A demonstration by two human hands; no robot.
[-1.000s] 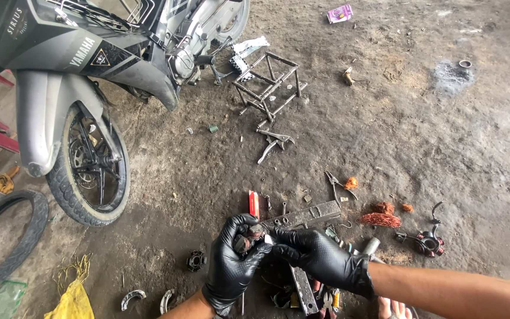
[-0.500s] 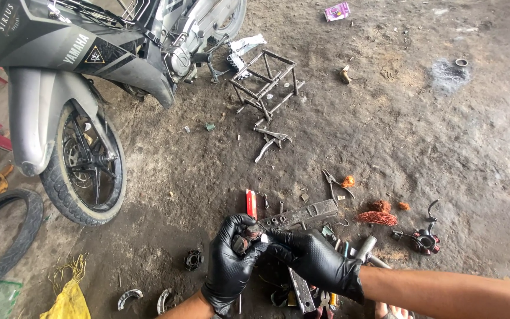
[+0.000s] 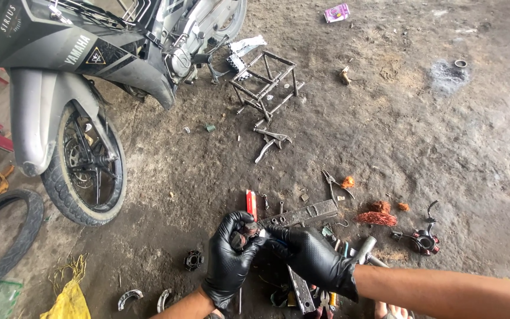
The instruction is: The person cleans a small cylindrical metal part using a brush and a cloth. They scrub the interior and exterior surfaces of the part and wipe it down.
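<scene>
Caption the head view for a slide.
Black-gloved hands, left and right, grip a small dark part beside a motorbike.

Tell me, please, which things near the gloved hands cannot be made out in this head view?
- Small dark part in the left hand: mostly covered by the gloved fingers, kind unclear.
- Right hand: whatever its fingertips pinch is hidden behind the left hand.
- Tools under the wrists: covered by the arms and cut off by the bottom edge.
- Motorcycle: cropped at the top edge.
</scene>
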